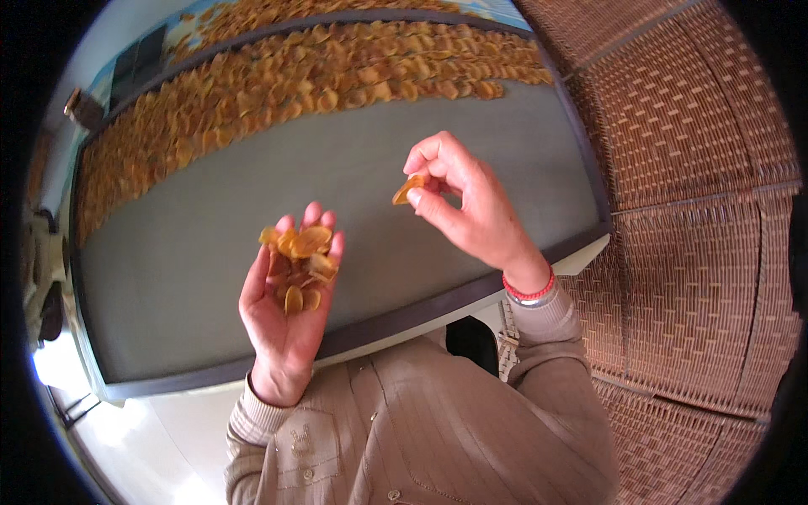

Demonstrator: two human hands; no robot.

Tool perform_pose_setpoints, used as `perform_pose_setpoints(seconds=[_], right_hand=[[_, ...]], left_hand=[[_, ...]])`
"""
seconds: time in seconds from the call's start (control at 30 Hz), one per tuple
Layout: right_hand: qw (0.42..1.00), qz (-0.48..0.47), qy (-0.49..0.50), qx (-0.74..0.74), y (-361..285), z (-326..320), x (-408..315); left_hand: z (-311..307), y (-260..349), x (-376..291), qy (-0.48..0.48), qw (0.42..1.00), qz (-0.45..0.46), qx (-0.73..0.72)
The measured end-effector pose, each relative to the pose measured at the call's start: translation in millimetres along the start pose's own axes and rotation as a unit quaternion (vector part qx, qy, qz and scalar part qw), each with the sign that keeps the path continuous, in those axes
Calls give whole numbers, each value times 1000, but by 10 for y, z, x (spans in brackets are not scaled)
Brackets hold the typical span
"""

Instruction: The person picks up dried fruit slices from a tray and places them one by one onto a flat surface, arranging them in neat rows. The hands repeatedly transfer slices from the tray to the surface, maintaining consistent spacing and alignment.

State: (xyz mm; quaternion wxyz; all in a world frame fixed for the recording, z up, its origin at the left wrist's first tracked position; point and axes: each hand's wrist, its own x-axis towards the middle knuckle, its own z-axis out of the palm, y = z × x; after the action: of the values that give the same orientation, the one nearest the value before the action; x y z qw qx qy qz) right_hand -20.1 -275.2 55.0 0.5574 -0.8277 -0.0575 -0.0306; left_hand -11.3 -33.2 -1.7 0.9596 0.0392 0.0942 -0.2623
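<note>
My left hand (287,309) is palm up with its fingers loosely cupped, bearing a small heap of dried orange-brown slices (309,243). To its right, my right hand (467,202) pinches one curved slice (408,189) between thumb and fingers. Both hands are above the grey surface of a dark-framed tray (208,252). Overlapping rows of similar dried slices (303,76) cover the tray's far part, in a band from its left side to its right.
Past the tray's far rim lie more slices (252,19) on a blue sheet. A brown container (84,108) stands at the far left corner. Woven brown panels (682,126) rise along the right side. The tray's near rim (416,312) runs just before my body.
</note>
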Motion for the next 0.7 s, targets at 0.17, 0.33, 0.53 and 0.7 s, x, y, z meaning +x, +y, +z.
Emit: perform_pose_setpoints(seconds=[0.17, 0.33, 0.53, 0.7], right_hand=[[991, 61, 61, -105, 444, -700, 80], [966, 91, 120, -210, 758, -1284, 142], [964, 34, 136, -225, 940, -1287, 271], [968, 40, 151, -198, 1072, -1028, 383]], left_hand=[[-10, -21, 19, -32, 999, -6, 20], [-16, -12, 21, -8, 999, 2, 31], [-20, 5, 20, 19, 999, -1, 43], [-5, 25, -2, 54, 998, -20, 4]])
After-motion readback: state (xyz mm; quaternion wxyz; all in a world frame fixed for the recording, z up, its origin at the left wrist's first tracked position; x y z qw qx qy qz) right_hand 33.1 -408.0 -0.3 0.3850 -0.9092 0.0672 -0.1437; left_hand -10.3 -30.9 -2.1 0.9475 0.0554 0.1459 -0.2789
